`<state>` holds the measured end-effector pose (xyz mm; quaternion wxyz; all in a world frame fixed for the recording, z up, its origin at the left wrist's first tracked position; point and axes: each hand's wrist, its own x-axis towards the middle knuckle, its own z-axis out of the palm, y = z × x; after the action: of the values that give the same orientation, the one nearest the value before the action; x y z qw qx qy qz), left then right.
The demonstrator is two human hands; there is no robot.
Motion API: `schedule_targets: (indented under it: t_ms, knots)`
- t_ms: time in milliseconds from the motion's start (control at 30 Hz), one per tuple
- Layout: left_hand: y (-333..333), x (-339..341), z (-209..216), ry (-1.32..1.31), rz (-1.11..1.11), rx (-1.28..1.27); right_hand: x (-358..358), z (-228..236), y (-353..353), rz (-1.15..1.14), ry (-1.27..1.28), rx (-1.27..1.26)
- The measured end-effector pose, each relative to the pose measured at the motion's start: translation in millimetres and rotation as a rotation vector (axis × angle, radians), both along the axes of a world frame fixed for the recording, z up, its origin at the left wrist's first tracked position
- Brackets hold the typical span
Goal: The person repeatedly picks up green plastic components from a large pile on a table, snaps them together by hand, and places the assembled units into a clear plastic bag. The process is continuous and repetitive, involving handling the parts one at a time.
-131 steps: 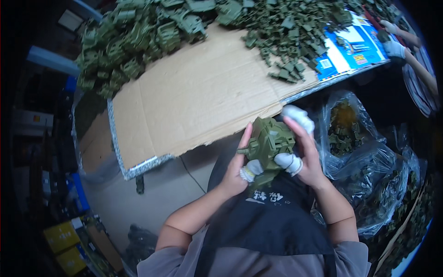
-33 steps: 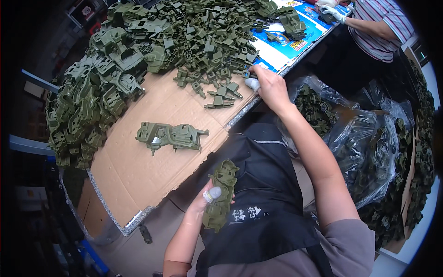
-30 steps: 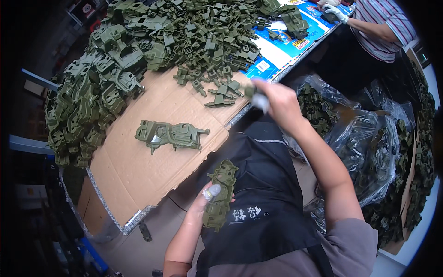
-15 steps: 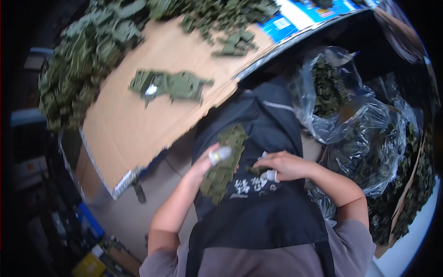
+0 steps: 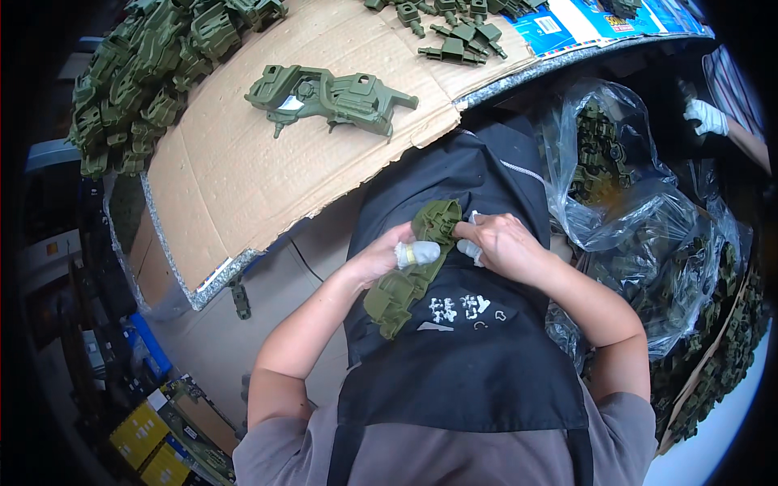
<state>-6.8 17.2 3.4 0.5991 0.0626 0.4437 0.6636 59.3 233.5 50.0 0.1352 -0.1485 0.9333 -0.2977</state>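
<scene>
Above my lap I hold a green plastic toy vehicle body (image 5: 393, 300), tilted, its upper end leaning to the right. My left hand (image 5: 381, 257) is closed round its left side, with the white-covered thumb pressed along its face. The fingers of my right hand (image 5: 509, 247) are pinched together against the upper right end of the body. Whatever lies between those fingers is hidden; white coverings show on the fingertips. On the cardboard ahead lies another green toy vehicle body (image 5: 365, 103) with a pale patch.
Cardboard (image 5: 243, 194) covers the bench, its torn edge facing me. Green parts pile up (image 5: 130, 97) at the far left; smaller turret-like parts (image 5: 466, 42) lie at the back. Clear plastic bags (image 5: 612, 219) of green parts stand right. Another person's gloved hand (image 5: 707, 117) shows far right.
My right hand has moved up with a small green piece in its fingers, from beside the body to its upper end. The view has shifted, and the gloved hand has come into sight.
</scene>
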Motion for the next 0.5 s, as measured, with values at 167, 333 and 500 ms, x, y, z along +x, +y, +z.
schedule_targets:
  t_ms: [167, 333, 500]
  knots:
    - [-4.5, -4.0, -12.6, 0.027, -0.056, -0.04, -8.2, -22.2, 5.2, 0.069, 0.013, -0.13]
    - [-2.5, -2.7, -19.2, 0.099, -0.021, -0.059, -11.4, -50.9, 8.5, 0.051, -0.012, -0.24]
    - [-1.3, -5.8, -23.3, 0.144, -0.088, -0.037, -1.6, -40.3, -1.1, 0.027, -0.05, -0.087]
